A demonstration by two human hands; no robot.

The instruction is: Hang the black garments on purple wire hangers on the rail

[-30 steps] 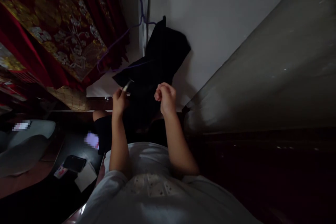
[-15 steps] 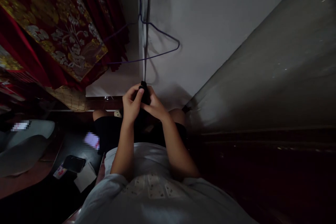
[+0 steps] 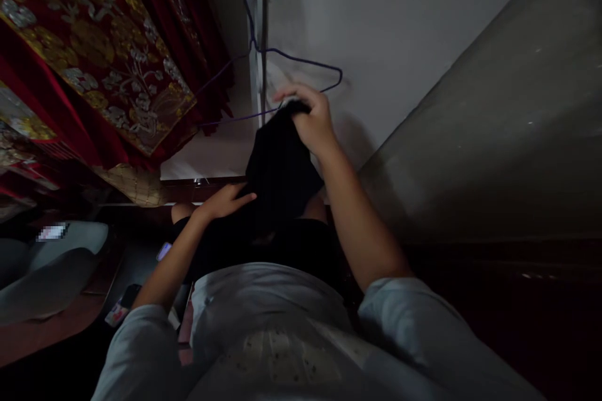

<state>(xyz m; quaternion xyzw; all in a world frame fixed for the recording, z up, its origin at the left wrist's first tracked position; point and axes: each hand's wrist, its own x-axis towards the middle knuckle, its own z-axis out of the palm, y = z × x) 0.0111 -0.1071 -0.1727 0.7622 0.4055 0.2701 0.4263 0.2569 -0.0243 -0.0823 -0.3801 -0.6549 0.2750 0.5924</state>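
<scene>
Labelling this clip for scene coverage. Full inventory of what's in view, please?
black garment: 1, black, centre, hanging from the right hand down to the lap
wire hanger: 1, purple, by the pole, just above the garment's top
pole: 1, pale, upright against the wall, top centre
embroidered cloth: 1, red and gold, upper left
wall: 1, white, top right
panel: 1, grey-green, right side
pale object: 1, grey-white, lower left, kind unclear
shirt: 1, white, bottom, worn by the person
right hand: 1, closed on the garment's top beside the hanger
left hand: 1, open and flat against the garment's lower edge
</scene>
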